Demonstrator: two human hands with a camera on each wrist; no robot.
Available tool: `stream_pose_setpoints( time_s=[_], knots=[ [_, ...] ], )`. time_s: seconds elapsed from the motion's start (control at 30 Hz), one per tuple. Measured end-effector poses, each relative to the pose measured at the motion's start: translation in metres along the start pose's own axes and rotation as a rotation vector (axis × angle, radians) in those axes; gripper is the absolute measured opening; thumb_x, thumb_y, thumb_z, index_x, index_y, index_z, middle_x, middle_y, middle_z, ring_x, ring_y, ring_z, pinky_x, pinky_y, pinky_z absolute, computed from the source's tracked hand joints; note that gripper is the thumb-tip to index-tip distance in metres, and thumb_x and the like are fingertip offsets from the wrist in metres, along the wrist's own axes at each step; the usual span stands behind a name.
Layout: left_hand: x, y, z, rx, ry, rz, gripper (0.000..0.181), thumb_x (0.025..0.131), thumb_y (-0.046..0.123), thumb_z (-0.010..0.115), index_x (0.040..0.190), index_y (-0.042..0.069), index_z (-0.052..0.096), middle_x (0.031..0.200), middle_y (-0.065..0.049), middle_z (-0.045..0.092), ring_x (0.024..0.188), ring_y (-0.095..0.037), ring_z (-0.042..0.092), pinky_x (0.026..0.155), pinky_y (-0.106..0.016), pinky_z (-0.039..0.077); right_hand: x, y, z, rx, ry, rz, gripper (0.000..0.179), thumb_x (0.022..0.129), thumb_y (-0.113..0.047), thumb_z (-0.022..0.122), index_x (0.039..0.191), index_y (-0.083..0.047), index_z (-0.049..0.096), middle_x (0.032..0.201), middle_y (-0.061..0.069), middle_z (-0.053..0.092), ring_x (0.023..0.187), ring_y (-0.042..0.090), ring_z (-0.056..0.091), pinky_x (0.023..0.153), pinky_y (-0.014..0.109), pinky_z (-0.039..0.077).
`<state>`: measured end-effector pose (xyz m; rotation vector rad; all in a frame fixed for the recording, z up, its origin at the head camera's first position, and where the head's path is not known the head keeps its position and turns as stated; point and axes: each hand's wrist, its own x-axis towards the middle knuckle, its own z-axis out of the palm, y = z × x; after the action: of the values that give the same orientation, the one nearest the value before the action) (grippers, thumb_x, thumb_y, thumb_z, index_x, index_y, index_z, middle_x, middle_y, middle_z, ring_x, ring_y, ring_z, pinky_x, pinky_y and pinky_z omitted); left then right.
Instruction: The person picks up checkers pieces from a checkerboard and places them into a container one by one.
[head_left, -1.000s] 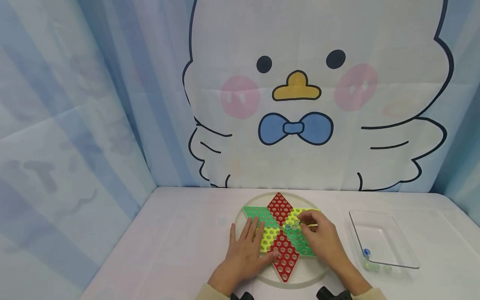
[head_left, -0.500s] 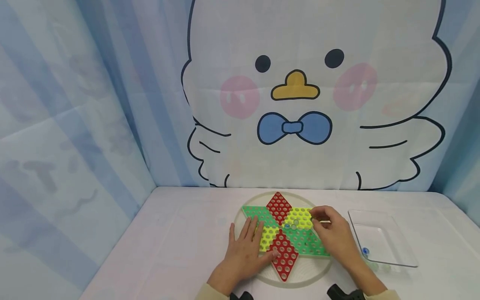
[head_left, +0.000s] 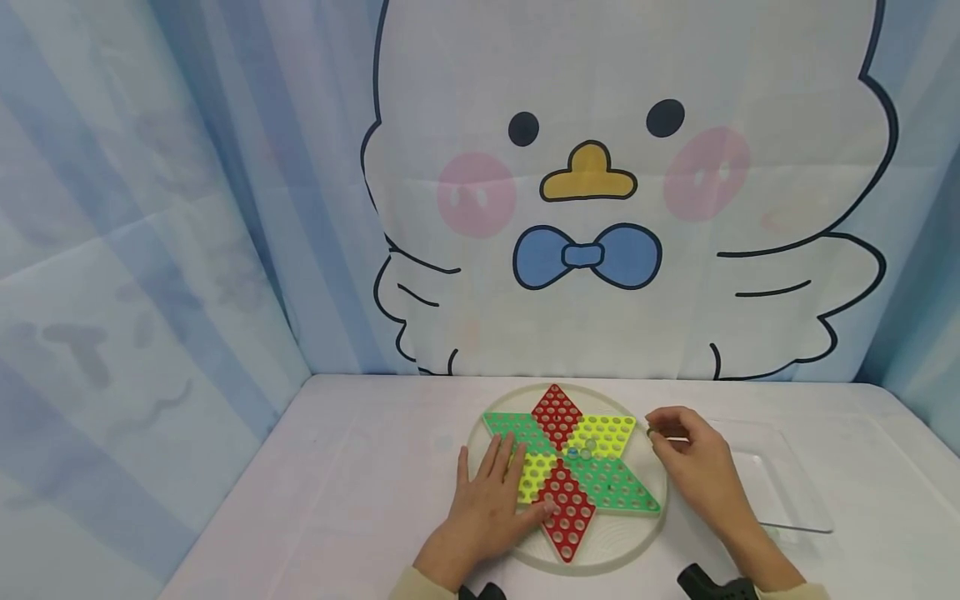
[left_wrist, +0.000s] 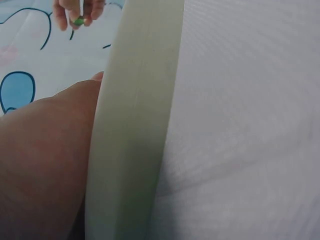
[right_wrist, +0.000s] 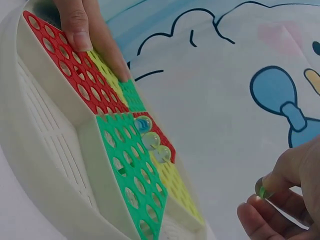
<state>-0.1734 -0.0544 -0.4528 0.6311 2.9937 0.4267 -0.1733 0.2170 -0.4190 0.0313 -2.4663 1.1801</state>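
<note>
A star-shaped Chinese checkers board (head_left: 615, 485) in red, green and yellow sits in a round cream base (head_left: 637, 546). My left hand (head_left: 489, 504) rests on its left side with fingers spread, the thumb over the lower red point. Between thumb and fingertips, my right hand (head_left: 697, 467) pinches a green glass marble (right_wrist: 265, 190), held in the air just right of the board. Three marbles lie in a row near the board's centre: a blue one (right_wrist: 143, 124) and two clear greenish ones, the nearer of them a clear marble (right_wrist: 162, 154).
A clear plastic tray (head_left: 798, 530) stands at the right, partly hidden behind my right hand and forearm. Behind the white table (head_left: 360, 467) hangs a curtain (head_left: 600, 333) printed with a cartoon bird.
My right hand has moved from over the board's yellow section rightward, past its edge, with the marble in its fingertips. It now covers part of the tray. The left hand has stayed put.
</note>
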Motion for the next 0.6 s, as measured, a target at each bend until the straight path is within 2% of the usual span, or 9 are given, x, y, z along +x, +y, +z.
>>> stream_pose_setpoints(
  time_s=[0.03, 0.13, 0.27, 0.4, 0.6],
  knots=[
    [0.0, 0.0, -0.001, 0.0, 0.001, 0.001, 0.092, 0.092, 0.076, 0.033, 0.158, 0.012, 0.025, 0.166, -0.01, 0.018, 0.155, -0.03, 0.013, 0.118, -0.067, 0.005, 0.0, 0.001, -0.002, 0.002, 0.006, -0.003, 0.023, 0.093, -0.002, 0.062, 0.116, -0.002, 0.063, 0.113, 0.016, 0.068, 0.104, 0.024, 0.064, 0.076, 0.0, 0.042],
    [-0.001, 0.0, -0.001, -0.006, 0.0, 0.002, 0.092, 0.093, 0.075, 0.034, 0.158, 0.011, 0.025, 0.167, -0.011, 0.018, 0.155, -0.03, 0.013, 0.118, -0.067, 0.004, 0.0, 0.002, -0.007, -0.002, 0.033, -0.017, 0.022, 0.093, -0.002, 0.062, 0.115, -0.002, 0.063, 0.112, 0.016, 0.068, 0.098, 0.005, 0.062, 0.076, -0.001, 0.042],
    [-0.001, 0.001, -0.001, 0.002, -0.009, -0.009, 0.091, 0.093, 0.074, 0.036, 0.159, 0.012, 0.023, 0.167, -0.009, 0.016, 0.155, -0.029, 0.011, 0.119, -0.066, 0.004, 0.0, 0.004, -0.013, 0.021, 0.069, -0.039, 0.021, 0.093, -0.002, 0.063, 0.114, -0.001, 0.063, 0.11, 0.016, 0.068, 0.09, -0.019, 0.05, 0.075, -0.001, 0.044],
    [-0.001, 0.001, -0.001, 0.003, -0.01, -0.01, 0.09, 0.093, 0.074, 0.036, 0.159, 0.012, 0.023, 0.167, -0.009, 0.016, 0.155, -0.029, 0.011, 0.119, -0.067, 0.004, 0.002, 0.008, -0.019, 0.075, 0.09, -0.056, 0.02, 0.092, 0.0, 0.064, 0.112, 0.002, 0.064, 0.109, 0.018, 0.067, 0.088, -0.021, 0.051, 0.072, 0.002, 0.048],
    [0.0, 0.0, -0.001, 0.002, -0.014, -0.012, 0.091, 0.093, 0.074, 0.035, 0.159, 0.012, 0.023, 0.167, -0.009, 0.016, 0.155, -0.028, 0.011, 0.119, -0.067, 0.005, 0.004, 0.012, -0.026, 0.052, 0.101, -0.043, 0.021, 0.092, 0.001, 0.062, 0.113, 0.003, 0.063, 0.108, 0.018, 0.067, 0.086, -0.021, 0.051, 0.071, 0.004, 0.049]
  ],
)
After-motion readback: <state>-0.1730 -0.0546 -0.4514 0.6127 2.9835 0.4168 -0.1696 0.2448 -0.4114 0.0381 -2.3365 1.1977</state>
